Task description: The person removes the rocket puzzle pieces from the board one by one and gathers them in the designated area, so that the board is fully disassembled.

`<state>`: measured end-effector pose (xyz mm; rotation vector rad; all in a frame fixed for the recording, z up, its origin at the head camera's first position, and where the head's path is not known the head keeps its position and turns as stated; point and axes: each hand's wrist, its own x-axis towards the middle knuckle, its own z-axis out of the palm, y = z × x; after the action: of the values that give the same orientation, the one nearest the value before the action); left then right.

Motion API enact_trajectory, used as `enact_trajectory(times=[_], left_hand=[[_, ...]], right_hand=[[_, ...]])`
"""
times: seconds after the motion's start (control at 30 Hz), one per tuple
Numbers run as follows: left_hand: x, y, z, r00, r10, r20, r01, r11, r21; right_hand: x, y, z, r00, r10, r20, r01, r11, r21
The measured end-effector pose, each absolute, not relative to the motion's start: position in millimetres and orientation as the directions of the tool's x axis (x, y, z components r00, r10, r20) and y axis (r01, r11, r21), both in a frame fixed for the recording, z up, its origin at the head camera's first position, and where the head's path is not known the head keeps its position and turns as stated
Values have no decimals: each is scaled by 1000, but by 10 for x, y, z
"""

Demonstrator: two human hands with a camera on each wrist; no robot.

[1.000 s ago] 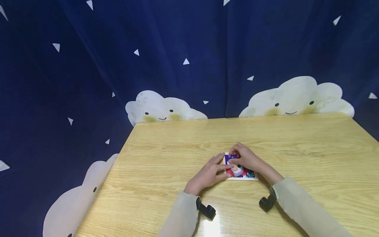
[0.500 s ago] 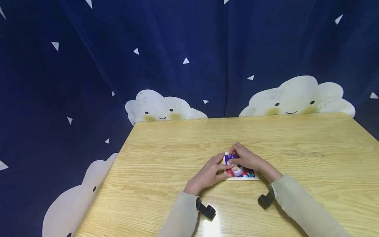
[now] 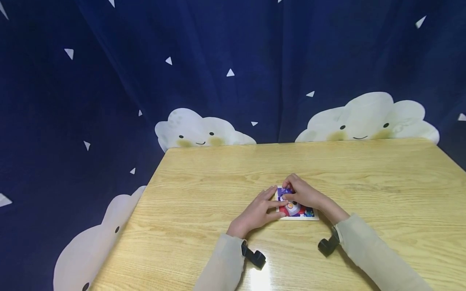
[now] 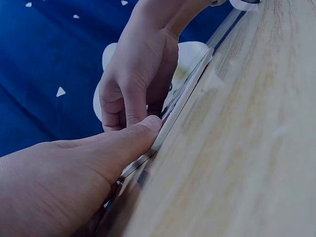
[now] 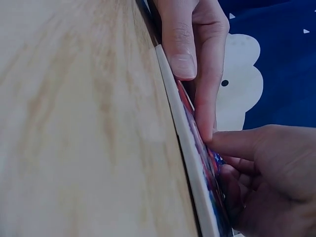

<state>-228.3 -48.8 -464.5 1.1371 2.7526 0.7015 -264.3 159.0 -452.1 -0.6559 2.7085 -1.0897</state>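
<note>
A small picture puzzle board (image 3: 298, 219) with a pale rim and a red, white and purple cartoon lies flat on the wooden table. My left hand (image 3: 256, 212) rests at its left side with fingers extended, touching the rim and the picture. My right hand (image 3: 307, 195) reaches over from the right, fingers curled at the upper part. In the right wrist view, its thumb and fingers pinch a dark blue puzzle piece (image 5: 217, 158) with white marks, mostly hidden by the fingers. The left thumb (image 5: 183, 61) presses near the board's edge there.
The light wooden table (image 3: 204, 178) stretches around the board on all sides. Behind it hangs a dark blue curtain (image 3: 204, 36) with white triangles and smiling clouds. Black wrist cameras (image 3: 257, 258) sit below both cuffs.
The purple upper part of the picture looks slightly shifted under the right fingers. Both hands stay almost in place, and the head view has tilted very slightly.
</note>
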Motion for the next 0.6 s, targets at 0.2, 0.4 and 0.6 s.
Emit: enact_trajectory(times=[0.2, 0.4, 0.6], left_hand=[[-2287, -484, -4650, -721, 686, 100, 651, 621, 437], [-2289, -496, -4676, -716, 689, 115, 663, 619, 422], [-2291, -498, -4675, -710, 692, 130, 677, 621, 394]], right_hand=[[-2633, 1600, -4534, -889, -454, 59, -370, 636, -677], [-2612, 1596, -4570, -882, -454, 128, -413, 612, -674], [-2587, 1594, -4607, -877, -439, 194, -447, 600, -663]])
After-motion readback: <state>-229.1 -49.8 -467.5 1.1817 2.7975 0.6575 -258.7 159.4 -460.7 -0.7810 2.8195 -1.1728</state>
